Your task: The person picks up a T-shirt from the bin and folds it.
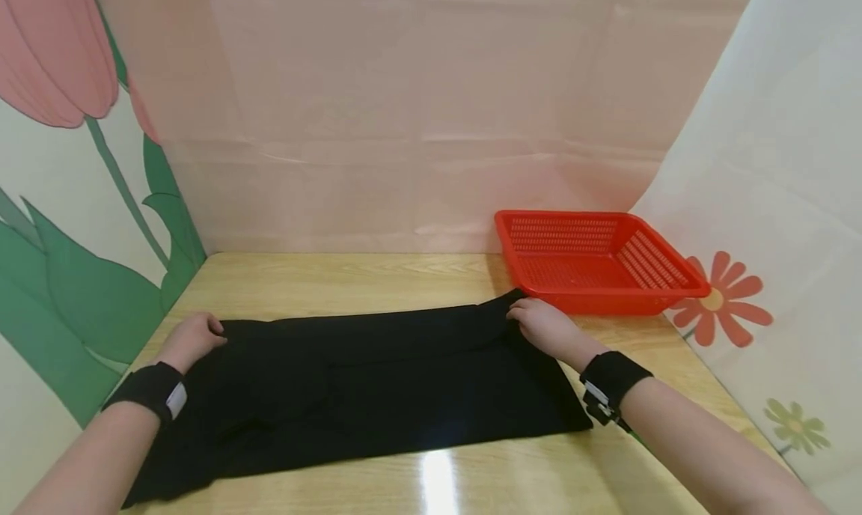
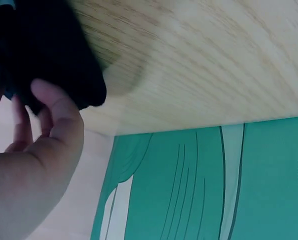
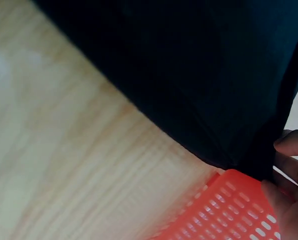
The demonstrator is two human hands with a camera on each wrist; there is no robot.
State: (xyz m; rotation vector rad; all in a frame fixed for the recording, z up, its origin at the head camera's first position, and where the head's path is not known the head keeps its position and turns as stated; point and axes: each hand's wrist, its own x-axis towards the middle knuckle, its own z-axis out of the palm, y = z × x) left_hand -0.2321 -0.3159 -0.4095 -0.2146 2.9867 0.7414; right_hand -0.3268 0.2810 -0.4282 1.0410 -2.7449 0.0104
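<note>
A long piece of black cloth (image 1: 417, 388), with folds showing across it, is spread over the table from left to right. Its far left corner is pinched by my left hand (image 1: 193, 339); in the left wrist view the thumb and fingers (image 2: 59, 107) close on the dark fabric (image 2: 64, 60). At the far right corner my right hand (image 1: 548, 326) pinches the edge, drawing it up to a point beside the red basket. The right wrist view shows that corner of the cloth (image 3: 249, 150) between thumb and fingers (image 3: 294, 142).
A red plastic basket (image 1: 606, 302) with slotted walls stands at the back right, close behind my right hand. Light wood shows on the table (image 1: 350, 279) behind the cloth and along its front. Pink sheeting (image 1: 404, 126) hangs behind, with flower-printed sheets (image 1: 774, 200) at both sides.
</note>
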